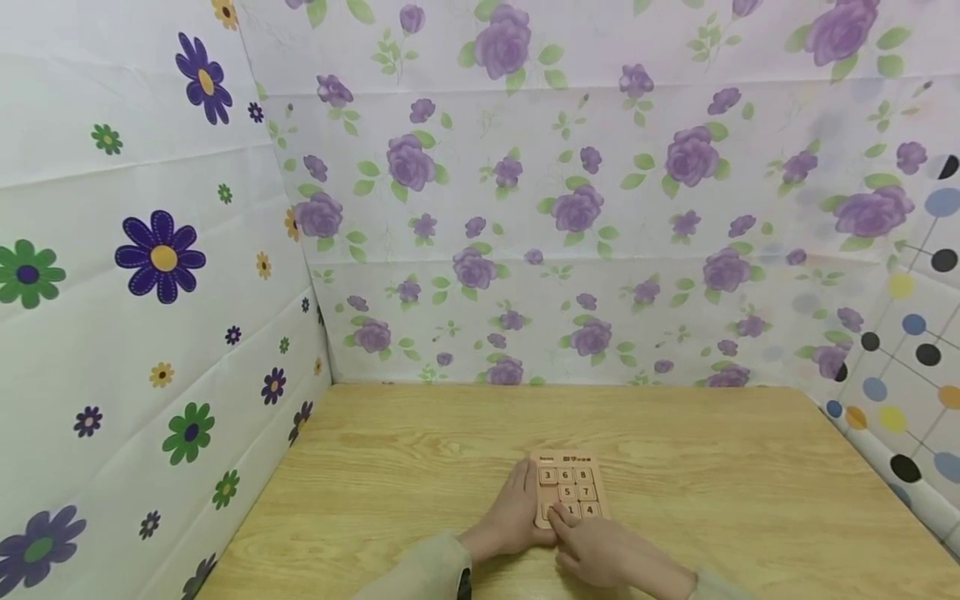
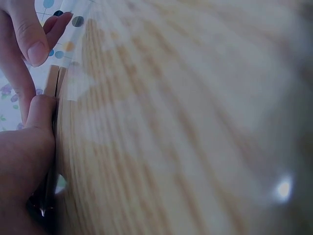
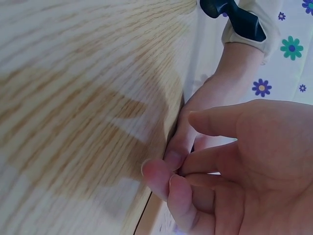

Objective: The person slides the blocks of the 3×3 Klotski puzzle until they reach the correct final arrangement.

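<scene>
A wooden number slide puzzle (image 1: 572, 457) lies flat on the table in the head view, its tiles marked 3, 6, 8, then 5, 7, then 1 and 4. The left square of the middle row has no tile. My left hand (image 1: 512, 515) rests along the puzzle's left side, fingers straight and thumb at the near edge. With its fingertips, my right hand (image 1: 596, 548) touches the lower-left tile (image 1: 547, 511) and covers its number. In the right wrist view, the right hand's fingers (image 3: 182, 193) are bent loosely, close to the left thumb (image 3: 175, 159).
The wood-grain table (image 1: 420, 442) extends around the puzzle. Flower-printed cloth walls (image 1: 480, 208) stand behind and at the left, and a dotted cloth (image 1: 900, 350) at the right. A dark band (image 1: 465, 583) shows at the left sleeve.
</scene>
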Demonstrator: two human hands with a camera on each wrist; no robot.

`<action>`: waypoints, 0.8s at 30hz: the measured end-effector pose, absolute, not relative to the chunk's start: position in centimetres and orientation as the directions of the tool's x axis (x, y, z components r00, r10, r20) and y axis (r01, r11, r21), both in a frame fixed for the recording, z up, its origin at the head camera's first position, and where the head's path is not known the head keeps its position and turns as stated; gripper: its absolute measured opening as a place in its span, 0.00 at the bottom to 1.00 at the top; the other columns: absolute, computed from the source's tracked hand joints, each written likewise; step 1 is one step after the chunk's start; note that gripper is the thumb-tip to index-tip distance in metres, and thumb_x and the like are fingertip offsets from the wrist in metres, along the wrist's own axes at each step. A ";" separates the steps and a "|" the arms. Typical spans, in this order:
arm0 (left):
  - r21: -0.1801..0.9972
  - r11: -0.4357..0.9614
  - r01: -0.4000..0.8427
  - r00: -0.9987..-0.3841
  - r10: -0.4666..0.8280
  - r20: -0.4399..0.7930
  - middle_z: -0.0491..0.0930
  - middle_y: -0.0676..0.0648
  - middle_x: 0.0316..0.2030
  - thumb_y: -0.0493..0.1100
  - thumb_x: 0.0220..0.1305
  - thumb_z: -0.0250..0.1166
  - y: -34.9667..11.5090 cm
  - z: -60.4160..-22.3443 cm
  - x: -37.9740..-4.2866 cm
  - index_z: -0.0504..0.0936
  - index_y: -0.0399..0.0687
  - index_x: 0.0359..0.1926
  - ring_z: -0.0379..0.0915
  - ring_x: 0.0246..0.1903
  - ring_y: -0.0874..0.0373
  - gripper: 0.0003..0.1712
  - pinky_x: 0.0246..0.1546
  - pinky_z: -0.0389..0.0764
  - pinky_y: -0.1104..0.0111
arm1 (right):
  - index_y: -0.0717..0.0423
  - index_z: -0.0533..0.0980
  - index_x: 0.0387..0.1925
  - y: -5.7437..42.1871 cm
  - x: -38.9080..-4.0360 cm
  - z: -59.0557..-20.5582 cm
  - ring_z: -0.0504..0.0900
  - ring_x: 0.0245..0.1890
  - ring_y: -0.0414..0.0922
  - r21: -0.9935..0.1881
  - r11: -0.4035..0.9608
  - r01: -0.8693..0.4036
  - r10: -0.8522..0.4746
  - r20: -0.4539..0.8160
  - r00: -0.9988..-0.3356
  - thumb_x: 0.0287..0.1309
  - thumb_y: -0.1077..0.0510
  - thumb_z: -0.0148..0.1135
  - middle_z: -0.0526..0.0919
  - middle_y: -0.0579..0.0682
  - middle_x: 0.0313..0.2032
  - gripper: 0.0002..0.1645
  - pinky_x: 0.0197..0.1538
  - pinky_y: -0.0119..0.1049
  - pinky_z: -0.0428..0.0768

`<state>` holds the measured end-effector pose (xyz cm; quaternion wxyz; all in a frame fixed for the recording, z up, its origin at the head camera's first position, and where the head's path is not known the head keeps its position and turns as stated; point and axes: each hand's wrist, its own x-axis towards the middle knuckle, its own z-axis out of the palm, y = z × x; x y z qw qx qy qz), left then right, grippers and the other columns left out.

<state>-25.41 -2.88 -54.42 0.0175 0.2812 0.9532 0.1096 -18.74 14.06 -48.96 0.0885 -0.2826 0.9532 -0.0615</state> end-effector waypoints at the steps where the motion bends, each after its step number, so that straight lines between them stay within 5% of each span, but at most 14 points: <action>1: 0.218 0.818 0.533 -0.841 0.540 0.029 0.49 0.30 0.73 0.72 0.52 0.64 -2.9 -54.4 -25.4 0.46 0.27 0.73 0.45 0.74 0.42 0.67 0.75 0.53 0.57 | 0.62 0.66 0.67 14.0 -18.7 -48.9 0.81 0.54 0.55 -0.167 0.832 -0.529 -0.551 -0.135 -0.824 0.65 0.45 0.55 0.71 0.59 0.66 0.36 0.56 0.47 0.81; 24: 0.240 0.811 0.533 -0.840 0.540 0.041 0.49 0.30 0.73 0.70 0.52 0.66 -2.9 -54.4 -25.4 0.46 0.27 0.73 0.45 0.74 0.42 0.67 0.75 0.54 0.57 | 0.66 0.65 0.67 14.2 -19.0 -48.9 0.78 0.58 0.58 -0.224 0.809 -0.544 -0.577 -0.120 -0.808 0.66 0.47 0.52 0.69 0.63 0.66 0.36 0.60 0.49 0.78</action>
